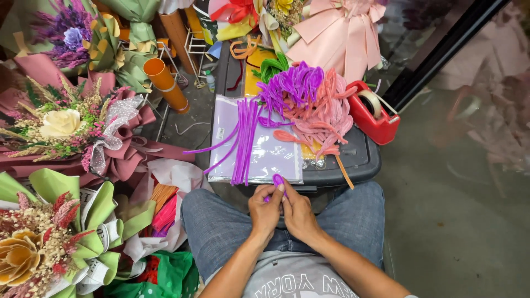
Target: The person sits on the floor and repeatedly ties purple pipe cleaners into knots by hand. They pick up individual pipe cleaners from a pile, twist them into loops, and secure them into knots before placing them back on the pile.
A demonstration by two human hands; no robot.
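Both forearms came up from the bottom edge over a grey printed T-shirt [292,284] and blue jeans [221,221]. Left hand [266,209] and right hand [298,212] sat pressed together above the lap, fingers pinched narrow on one purple pipe cleaner [277,181], bent into a small loop at the fingertips. It sat just below the front lip of the work surface.

Surface: dark grey plastic bin lid [361,157] used as a table, on a grey concrete floor [458,221]. Black bar ran diagonally at top right.

Left to right:
- Floor at left crowded with wrapped bouquets: green-wrapped one with an orange paper rose [22,256], maroon-wrapped one with a cream rose [59,122], purple flowers in green wrap [69,33] at top left.
- Orange cardboard tube [165,83] leaned near them.
- On the lid: pale lilac packet [270,149], with straight purple pipe cleaners [244,138] lying across it, ends overhanging the left edge.
- Tangled purple bundle [292,85] touching a pink pipe cleaner heap [326,113] on the right.
- Red tape dispenser [372,113] at the lid's right corner, roll loaded.
- Pink bow-wrapped bouquet [339,33] behind, top centre.
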